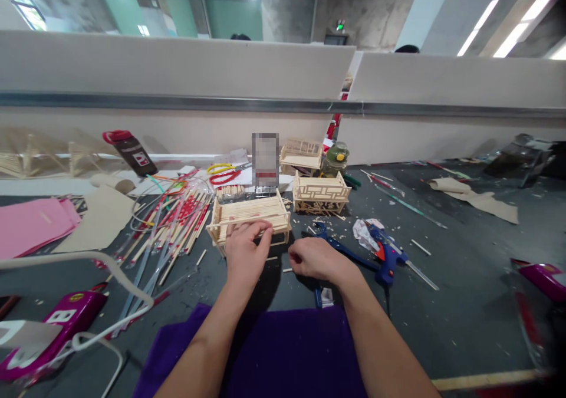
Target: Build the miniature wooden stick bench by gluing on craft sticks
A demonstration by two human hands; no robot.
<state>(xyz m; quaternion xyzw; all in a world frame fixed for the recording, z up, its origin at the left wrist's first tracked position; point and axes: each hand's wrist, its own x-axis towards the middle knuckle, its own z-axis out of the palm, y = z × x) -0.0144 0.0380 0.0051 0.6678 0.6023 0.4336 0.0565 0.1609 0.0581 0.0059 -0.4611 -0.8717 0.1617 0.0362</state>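
Note:
My left hand [245, 252] lies over the front of a small model bed built of wooden sticks [265, 208], its fingers bent around the front rail. The model has a slatted top, low rails and short legs. Just to the right, my right hand [316, 259] is low over the dark table with its fingers curled together. Whatever those fingertips hold, if anything, is hidden. Blue-handled pliers [340, 244] lie behind and beside the right hand. Short cut stick pieces [288, 270] are near its fingertips.
Two more stick models [322, 193] [301, 153] stand behind. A blue glue gun [388, 262] lies right, red-tipped matchsticks [188, 215] left. Scissors [225, 174], a propped, blurred-out panel [265, 159], a green-lidded jar [336, 157] and a dark bottle [132, 153] line the back. A white cable [128, 277] loops at left.

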